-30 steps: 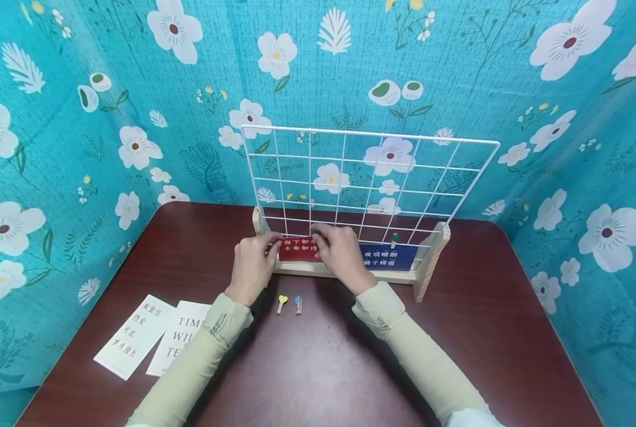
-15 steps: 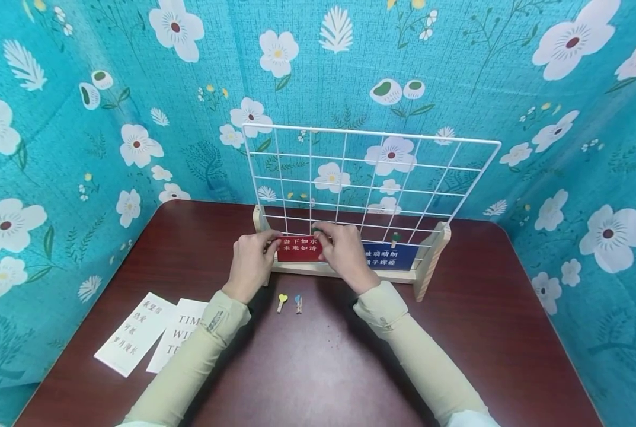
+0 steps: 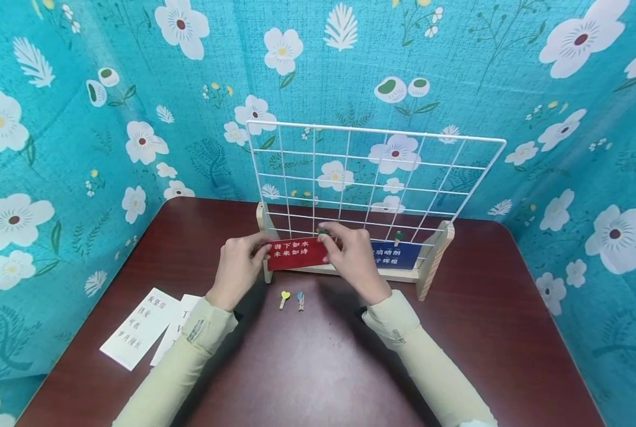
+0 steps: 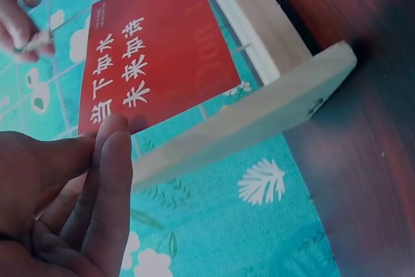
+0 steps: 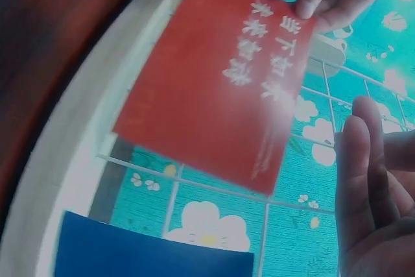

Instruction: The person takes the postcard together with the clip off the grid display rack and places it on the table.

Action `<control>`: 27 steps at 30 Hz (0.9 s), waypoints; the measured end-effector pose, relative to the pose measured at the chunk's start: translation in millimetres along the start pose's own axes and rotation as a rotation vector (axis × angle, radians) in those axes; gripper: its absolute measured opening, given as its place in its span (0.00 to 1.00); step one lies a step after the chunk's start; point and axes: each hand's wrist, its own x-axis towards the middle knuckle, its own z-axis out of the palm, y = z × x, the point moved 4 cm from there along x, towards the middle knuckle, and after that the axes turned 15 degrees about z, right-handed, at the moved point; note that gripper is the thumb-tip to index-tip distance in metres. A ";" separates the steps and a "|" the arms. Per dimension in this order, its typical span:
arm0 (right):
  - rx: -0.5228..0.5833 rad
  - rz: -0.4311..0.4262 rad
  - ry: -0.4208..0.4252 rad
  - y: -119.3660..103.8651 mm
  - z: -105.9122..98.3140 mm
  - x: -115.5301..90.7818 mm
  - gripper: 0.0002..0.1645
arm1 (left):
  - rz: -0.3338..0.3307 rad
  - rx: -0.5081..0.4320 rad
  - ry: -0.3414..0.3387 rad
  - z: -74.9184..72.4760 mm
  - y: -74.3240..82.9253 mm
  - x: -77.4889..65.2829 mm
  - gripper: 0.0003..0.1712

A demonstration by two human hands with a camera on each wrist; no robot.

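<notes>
In the head view my left hand [image 3: 237, 267] pinches the upper left corner of a red card [image 3: 296, 254] with white Chinese characters. The card slants in front of the grid rack's lower left part. My right hand [image 3: 357, 258] is at the card's right end, pinching a small clothespin [image 3: 322, 231] with a green top. In the left wrist view the pin's wooden body [image 4: 35, 41] shows between the right fingers, apart from the card. The right wrist view hides the pin behind the fingers.
The white wire grid [image 3: 376, 157] stands in a wooden base [image 3: 435, 261]. A blue card [image 3: 395, 256] hangs there by a green-topped clothespin [image 3: 399, 238]. Yellow [image 3: 284, 299] and blue [image 3: 300, 301] heart-topped clothespins lie in front. White cards [image 3: 138, 329] lie at the left.
My left hand has moved left and slightly nearer, drawing the red card with it. The card now tilts, its left end lower. My right hand with the clothespin has shifted slightly right.
</notes>
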 end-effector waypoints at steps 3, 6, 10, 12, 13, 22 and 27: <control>0.000 0.020 -0.006 5.4 1.1 -3.9 0.14 | -0.021 -0.011 -0.008 -11.1 -2.9 -5.8 0.15; 0.032 0.063 -0.027 11.8 2.2 -7.1 0.12 | -0.041 -0.027 -0.018 -23.7 -6.0 -12.6 0.15; 0.067 0.145 -0.097 22.1 4.6 -10.6 0.09 | -0.079 -0.026 -0.027 -40.9 -11.9 -22.8 0.15; 0.052 0.187 -0.145 29.2 6.9 -12.6 0.09 | -0.101 -0.015 -0.032 -49.6 -15.9 -27.8 0.16; 0.034 0.204 -0.167 33.2 8.1 -13.8 0.09 | -0.109 -0.008 -0.036 -54.4 -17.9 -30.3 0.17; -0.077 0.276 -0.369 62.9 24.1 -29.3 0.06 | -0.202 0.023 -0.042 -103.9 -54.7 -57.3 0.23; -0.179 0.321 -0.448 74.1 34.8 -40.7 0.04 | -0.255 0.052 -0.056 -125.1 -86.7 -67.4 0.22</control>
